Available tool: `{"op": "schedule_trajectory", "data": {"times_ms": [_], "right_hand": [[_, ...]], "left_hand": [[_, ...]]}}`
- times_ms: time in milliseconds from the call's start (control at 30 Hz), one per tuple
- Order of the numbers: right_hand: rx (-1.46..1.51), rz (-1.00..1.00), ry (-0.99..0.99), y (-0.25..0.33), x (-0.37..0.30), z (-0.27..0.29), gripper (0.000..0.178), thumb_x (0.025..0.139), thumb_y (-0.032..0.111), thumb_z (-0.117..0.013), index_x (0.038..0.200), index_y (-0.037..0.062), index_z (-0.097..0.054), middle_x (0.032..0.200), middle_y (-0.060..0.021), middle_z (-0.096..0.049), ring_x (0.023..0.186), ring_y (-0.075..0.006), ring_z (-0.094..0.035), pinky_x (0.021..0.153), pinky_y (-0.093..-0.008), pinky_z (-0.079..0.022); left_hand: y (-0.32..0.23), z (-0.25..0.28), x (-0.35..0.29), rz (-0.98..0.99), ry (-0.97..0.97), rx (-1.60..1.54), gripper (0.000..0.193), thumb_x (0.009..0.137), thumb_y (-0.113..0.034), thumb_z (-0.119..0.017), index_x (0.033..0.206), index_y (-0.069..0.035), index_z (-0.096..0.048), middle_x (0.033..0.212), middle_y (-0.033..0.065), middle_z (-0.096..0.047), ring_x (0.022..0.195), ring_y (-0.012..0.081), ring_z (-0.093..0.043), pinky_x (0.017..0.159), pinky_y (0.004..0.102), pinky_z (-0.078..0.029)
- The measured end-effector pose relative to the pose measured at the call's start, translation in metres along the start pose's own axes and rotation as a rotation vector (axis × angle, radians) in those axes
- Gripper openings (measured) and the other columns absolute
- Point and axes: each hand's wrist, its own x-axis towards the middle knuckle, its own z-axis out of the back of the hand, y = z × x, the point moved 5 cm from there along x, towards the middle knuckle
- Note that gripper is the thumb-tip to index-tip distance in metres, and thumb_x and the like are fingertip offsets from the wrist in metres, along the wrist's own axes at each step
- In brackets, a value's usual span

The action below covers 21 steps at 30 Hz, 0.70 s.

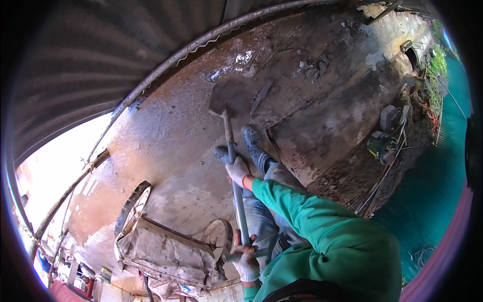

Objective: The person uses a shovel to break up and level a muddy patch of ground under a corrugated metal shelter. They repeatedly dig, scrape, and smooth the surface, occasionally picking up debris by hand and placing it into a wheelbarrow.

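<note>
A long-handled shovel (229,132) runs from the lower middle up to the centre, its blade resting on the wet, muddy ground (171,136). Around the middle of the shaft my gloved right hand (239,171) is closed, the green-sleeved arm stretched across my legs. Close to my body, my gloved left hand (246,262) grips the handle end, with bare fingertips showing. Dark, wet material lies around the blade, and a flat grey piece (261,95) is just to its right. My muddy boots (254,141) stand right beside the shaft.
On the left stands a two-wheeled cart (166,251) with a dirty, pale body. A corrugated metal roof (100,55) hangs over the upper left. Broken rubble (317,69) lies farther off. A bucket (381,146) and a grey block (390,119) sit at right, near green sheeting (420,186).
</note>
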Motion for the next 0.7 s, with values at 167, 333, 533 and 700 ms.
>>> {"op": "schedule_trajectory", "data": {"times_ms": [167, 333, 533, 700], "right_hand": [[0.278, -0.019, -0.033, 0.076, 0.053, 0.053, 0.017, 0.094, 0.02, -0.062, 0.089, 0.0043, -0.058, 0.065, -0.0066, -0.058, 0.05, -0.0208, -0.061, 0.042, -0.0367, -0.049], [0.045, 0.085, 0.019, 0.09, 0.015, 0.068, 0.026, 0.098, 0.033, -0.065, 0.09, 0.0085, -0.06, 0.067, -0.005, -0.059, 0.053, -0.019, -0.064, 0.046, -0.0364, -0.051], [-0.075, 0.169, 0.483, 0.082, -0.022, 0.038, 0.04, 0.095, 0.043, -0.068, 0.099, 0.0038, -0.07, 0.084, -0.0117, -0.073, 0.076, -0.025, -0.073, 0.067, -0.0407, -0.059], [-0.926, 0.687, 0.061, 0.092, 0.077, 0.153, 0.027, 0.09, 0.027, -0.063, 0.106, 0.0099, -0.075, 0.105, -0.019, -0.074, 0.096, -0.0407, -0.071, 0.085, -0.052, -0.055]], "left_hand": [[-0.012, -0.048, 0.066, 0.068, 0.026, 0.023, 0.018, 0.078, 0.004, -0.069, 0.09, -0.004, -0.058, 0.156, 0.0197, -0.049, 0.111, 0.0383, -0.071, 0.073, 0.0325, -0.058], [-0.033, -0.075, 0.026, -0.012, 0.121, -0.02, 0.021, 0.077, 0.008, -0.069, 0.091, -0.004, -0.06, 0.158, 0.0189, -0.046, 0.119, 0.0407, -0.067, 0.076, 0.034, -0.059], [-0.128, -0.063, -0.004, -0.21, -0.11, 0.463, 0.025, 0.078, 0.011, -0.068, 0.095, -0.005, -0.059, 0.15, 0.0273, -0.052, 0.134, 0.0395, -0.055, 0.103, 0.0476, -0.056], [-0.182, -0.075, 0.012, -0.39, -0.364, 0.372, 0.047, 0.089, -0.012, -0.069, 0.133, -0.005, -0.053, 0.142, 0.0231, -0.058, 0.12, 0.0319, -0.063, 0.09, 0.0405, -0.059]]}}
